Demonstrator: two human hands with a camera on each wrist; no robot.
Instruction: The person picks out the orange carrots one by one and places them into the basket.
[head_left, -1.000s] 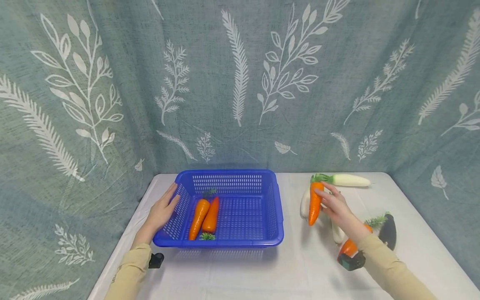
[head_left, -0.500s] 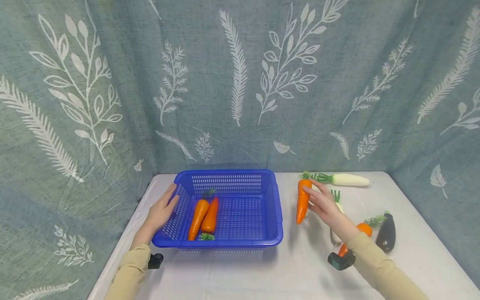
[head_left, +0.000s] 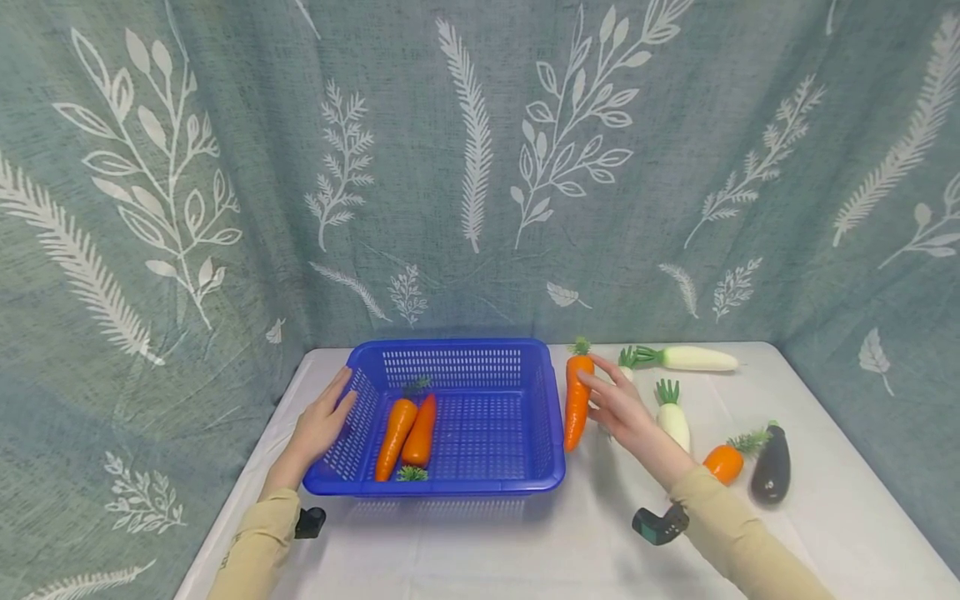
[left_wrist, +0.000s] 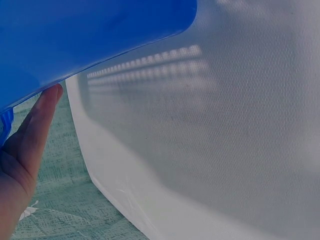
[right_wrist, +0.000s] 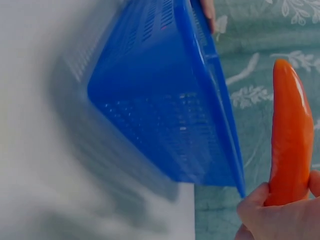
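Observation:
My right hand [head_left: 624, 412] pinches an orange carrot [head_left: 576, 408] with green leaves between thumb and fingers. The carrot hangs tip down, right at the right rim of a blue plastic basket [head_left: 457, 487]. In the right wrist view the carrot [right_wrist: 291, 135] stands out beyond my thumb and fingers, beside the basket [right_wrist: 150, 85]. My left hand [head_left: 318, 423] rests against the basket's left side with its fingers extended. The left wrist view shows that hand [left_wrist: 25, 165] touching the blue wall [left_wrist: 100, 35]. Two carrots lie side by side within the basket, one orange [head_left: 396, 439] and one redder [head_left: 421, 429].
Right of the basket, a white radish [head_left: 697, 359] lies at the back of the white table [head_left: 480, 554]. Another radish [head_left: 673, 423] and a carrot [head_left: 723, 463] are near my right forearm, with an eggplant [head_left: 771, 467] farther right. My right hand partly covers a third radish [head_left: 627, 372].
My right hand has carried the carrot leftward from above the radishes to the basket's right rim. My left hand has stayed in place at the basket.

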